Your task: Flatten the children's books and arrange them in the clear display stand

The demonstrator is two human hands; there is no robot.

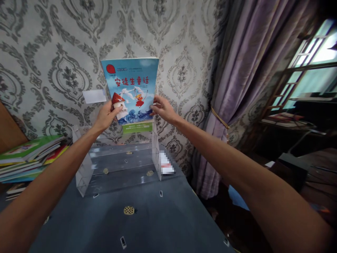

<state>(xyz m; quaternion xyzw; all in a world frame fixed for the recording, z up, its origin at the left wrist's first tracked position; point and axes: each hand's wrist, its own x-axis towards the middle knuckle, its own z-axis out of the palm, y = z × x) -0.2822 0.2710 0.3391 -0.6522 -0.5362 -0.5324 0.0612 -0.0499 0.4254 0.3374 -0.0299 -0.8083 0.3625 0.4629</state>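
A blue picture-covered book (134,89) with a red Chinese title stands upright in front of the wall, gripped between both hands. My left hand (105,116) is closed on its lower left edge, thumb across the front cover. On the lower right edge, my right hand (164,109) is closed with fingertips on the cover. Below the book shows a green printed strip (137,127); whether it belongs to the same book I cannot tell. A clear plastic rack (83,175) with tiered steps stands underneath, on the dark cloth-covered table (110,218).
Stacked books (31,156) lie at the left of the table. A white paper piece (94,96) is on the patterned wall. Beside the rack's right side lies a white and red item (165,165), blurred out. A tied purple curtain (218,105) hangs at the right.
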